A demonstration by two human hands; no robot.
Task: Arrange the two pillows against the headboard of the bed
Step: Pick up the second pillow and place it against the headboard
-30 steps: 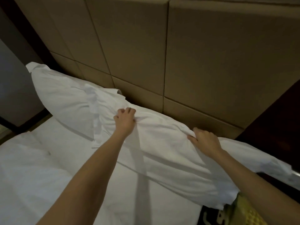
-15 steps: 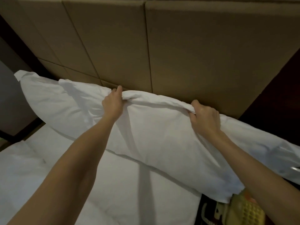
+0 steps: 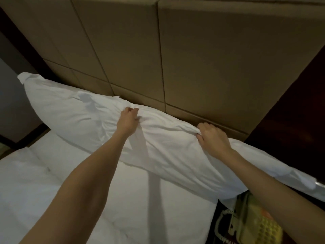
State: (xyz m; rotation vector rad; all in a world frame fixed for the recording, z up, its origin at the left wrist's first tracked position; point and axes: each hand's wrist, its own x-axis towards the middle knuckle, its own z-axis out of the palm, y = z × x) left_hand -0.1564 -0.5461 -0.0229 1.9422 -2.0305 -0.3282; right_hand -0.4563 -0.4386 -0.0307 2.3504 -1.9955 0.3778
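Observation:
Two white pillows lie along the tan padded headboard. The near pillow stretches from the middle to the right edge of the bed, its top edge against the headboard. My left hand pinches the fabric at its upper left end. My right hand grips its top edge further right. The far pillow leans against the headboard at the left, and the near pillow's end overlaps it.
White bedding covers the mattress below the pillows. A yellowish corded telephone sits on a dark bedside surface at the lower right. A dark wooden panel borders the headboard on the right.
Both hands had lifted the near pillow up the headboard half a second ago; now it has dropped lower again, with both hands still gripping its top edge.

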